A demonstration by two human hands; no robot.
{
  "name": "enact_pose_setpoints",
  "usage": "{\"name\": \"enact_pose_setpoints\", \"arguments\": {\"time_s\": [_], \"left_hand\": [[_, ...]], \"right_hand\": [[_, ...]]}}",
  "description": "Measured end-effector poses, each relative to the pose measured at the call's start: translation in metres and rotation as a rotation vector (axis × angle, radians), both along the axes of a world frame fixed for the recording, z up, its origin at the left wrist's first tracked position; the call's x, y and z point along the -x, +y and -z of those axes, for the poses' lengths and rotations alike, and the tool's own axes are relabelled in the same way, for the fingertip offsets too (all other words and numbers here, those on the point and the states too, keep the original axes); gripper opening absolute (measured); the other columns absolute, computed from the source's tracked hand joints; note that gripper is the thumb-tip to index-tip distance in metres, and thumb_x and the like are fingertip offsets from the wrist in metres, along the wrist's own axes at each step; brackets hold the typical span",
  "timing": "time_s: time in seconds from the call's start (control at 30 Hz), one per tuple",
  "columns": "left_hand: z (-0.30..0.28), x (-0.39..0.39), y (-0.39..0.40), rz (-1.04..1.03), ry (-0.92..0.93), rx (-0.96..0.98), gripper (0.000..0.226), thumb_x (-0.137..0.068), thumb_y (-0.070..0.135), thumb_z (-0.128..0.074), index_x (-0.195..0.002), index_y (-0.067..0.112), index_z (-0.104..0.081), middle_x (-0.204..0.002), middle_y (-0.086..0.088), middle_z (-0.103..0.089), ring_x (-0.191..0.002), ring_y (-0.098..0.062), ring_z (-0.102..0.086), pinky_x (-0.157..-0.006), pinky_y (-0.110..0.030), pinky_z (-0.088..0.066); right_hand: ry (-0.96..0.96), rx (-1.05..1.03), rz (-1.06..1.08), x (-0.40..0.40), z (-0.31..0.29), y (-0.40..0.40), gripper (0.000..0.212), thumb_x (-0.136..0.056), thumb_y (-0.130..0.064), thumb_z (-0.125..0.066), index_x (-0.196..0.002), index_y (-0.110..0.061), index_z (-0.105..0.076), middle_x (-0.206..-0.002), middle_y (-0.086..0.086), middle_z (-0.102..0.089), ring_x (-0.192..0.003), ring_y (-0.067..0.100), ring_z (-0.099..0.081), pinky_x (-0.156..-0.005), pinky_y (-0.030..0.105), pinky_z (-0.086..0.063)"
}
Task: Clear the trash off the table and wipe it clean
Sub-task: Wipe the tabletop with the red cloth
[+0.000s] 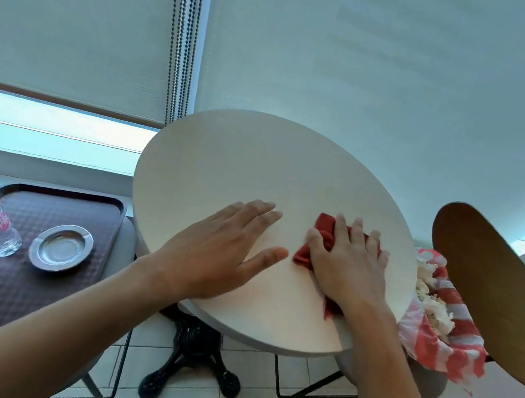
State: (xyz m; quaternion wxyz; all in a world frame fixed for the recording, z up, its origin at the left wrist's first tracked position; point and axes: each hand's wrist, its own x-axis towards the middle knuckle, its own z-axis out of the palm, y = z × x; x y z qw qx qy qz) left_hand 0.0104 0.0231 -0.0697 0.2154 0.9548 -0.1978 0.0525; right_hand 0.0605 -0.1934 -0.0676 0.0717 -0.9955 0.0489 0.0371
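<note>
Red cloth (323,240) crumpled under right hand (347,265) on table (225,164)

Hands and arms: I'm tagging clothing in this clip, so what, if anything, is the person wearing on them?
Nothing shows on them. The left hand and right hand are bare, with no gloves, rings or watch visible. Both forearms are uncovered as far as the bottom edge of the picture, with no sleeve in sight.

round white table (225,164) | on it: red cloth (323,231) under right hand (347,265), left hand (222,244) flat
</note>
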Motion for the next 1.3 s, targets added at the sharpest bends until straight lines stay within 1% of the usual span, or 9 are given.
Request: {"name": "enact_pose_setpoints", "arguments": {"time_s": [0.1, 0.2, 0.33, 0.43, 0.57, 0.77, 0.93, 1.1, 1.3], "left_hand": [[-0.001, -0.001, 0.000, 0.010, 0.011, 0.028, 0.073, -0.096, 0.070, -0.016, -0.158, 0.031, -0.011, -0.165, 0.012, -0.009, -0.148, 0.000, -0.006, -0.114, -0.018, 0.002], [0.002, -0.003, 0.001, 0.016, 0.015, 0.101, 0.071, -0.098, 0.069, -0.015, -0.157, 0.028, -0.017, -0.163, 0.009, -0.017, -0.149, -0.002, -0.014, -0.123, -0.029, -0.012], [0.007, -0.005, 0.004, 0.020, 0.009, 0.178, 0.070, -0.098, 0.069, -0.014, -0.155, 0.028, -0.022, -0.161, 0.008, -0.023, -0.147, -0.005, -0.022, -0.121, -0.039, -0.027], [0.010, -0.006, 0.005, 0.003, 0.014, 0.206, 0.070, -0.097, 0.069, -0.015, -0.154, 0.029, -0.023, -0.160, 0.010, -0.024, -0.147, -0.004, -0.023, -0.120, -0.037, -0.027], [0.010, -0.006, 0.004, -0.007, 0.007, 0.188, 0.070, -0.096, 0.070, -0.018, -0.154, 0.031, -0.024, -0.160, 0.012, -0.025, -0.147, -0.005, -0.023, -0.120, -0.035, -0.026], [0.008, -0.002, 0.000, -0.011, -0.001, 0.108, 0.071, -0.096, 0.068, -0.019, -0.155, 0.028, -0.024, -0.161, 0.008, -0.026, -0.147, -0.008, -0.023, -0.119, -0.029, -0.019], [0.006, -0.003, 0.004, -0.017, -0.022, 0.196, 0.068, -0.098, 0.066, -0.024, -0.154, 0.028, -0.028, -0.159, 0.008, -0.029, -0.146, -0.006, -0.026, -0.118, -0.030, -0.024], [0.000, -0.006, 0.023, -0.084, -0.033, 0.318, 0.067, -0.098, 0.063, -0.027, -0.151, 0.023, -0.037, -0.155, 0.005, -0.038, -0.142, -0.007, -0.033, -0.117, -0.032, -0.029], [-0.005, -0.010, 0.061, -0.238, -0.041, 0.404, 0.061, -0.099, 0.056, -0.032, -0.146, 0.019, -0.043, -0.150, 0.000, -0.045, -0.138, -0.009, -0.038, -0.107, -0.018, -0.022]], "right_hand": [[-0.015, 0.012, -0.069, -0.012, -0.001, 0.026, 0.076, -0.096, -0.067, -0.018, -0.161, -0.029, -0.005, -0.169, 0.007, -0.003, -0.155, 0.033, 0.004, -0.123, 0.057, 0.002], [-0.030, 0.033, -0.176, -0.007, 0.002, 0.047, 0.074, -0.098, -0.066, -0.015, -0.161, -0.030, -0.004, -0.169, 0.007, -0.001, -0.155, 0.033, 0.005, -0.123, 0.057, 0.000], [-0.068, 0.013, -0.303, 0.027, 0.004, 0.062, 0.072, -0.098, -0.063, -0.020, -0.160, -0.031, -0.002, -0.169, 0.006, -0.001, -0.155, 0.031, 0.006, -0.124, 0.056, -0.002], [-0.071, -0.045, -0.326, 0.058, 0.003, 0.058, 0.073, -0.096, -0.069, -0.014, -0.160, -0.037, -0.002, -0.169, 0.000, 0.002, -0.155, 0.022, 0.010, -0.125, 0.050, 0.001], [-0.047, -0.031, -0.260, 0.075, 0.002, 0.033, 0.073, -0.095, -0.070, -0.017, -0.159, -0.041, 0.000, -0.169, -0.005, 0.004, -0.155, 0.017, 0.010, -0.126, 0.045, 0.003], [-0.014, -0.013, -0.073, 0.052, 0.002, 0.001, 0.075, -0.095, -0.069, -0.018, -0.160, -0.036, -0.003, -0.170, 0.001, 0.001, -0.155, 0.025, 0.007, -0.125, 0.051, 0.001], [-0.012, 0.003, -0.012, 0.006, 0.003, 0.005, 0.077, -0.096, -0.068, -0.018, -0.161, -0.028, -0.006, -0.169, 0.008, -0.002, -0.155, 0.033, 0.004, -0.122, 0.058, 0.001], [-0.016, 0.021, -0.141, -0.032, 0.002, 0.044, 0.079, -0.095, -0.072, -0.015, -0.161, -0.028, -0.008, -0.169, 0.009, -0.004, -0.155, 0.033, 0.004, -0.122, 0.060, 0.001], [-0.043, 0.028, -0.463, -0.040, 0.001, 0.115, 0.079, -0.093, -0.074, -0.013, -0.161, -0.033, -0.009, -0.169, 0.007, -0.007, -0.155, 0.032, 0.003, -0.122, 0.059, -0.001]]}}
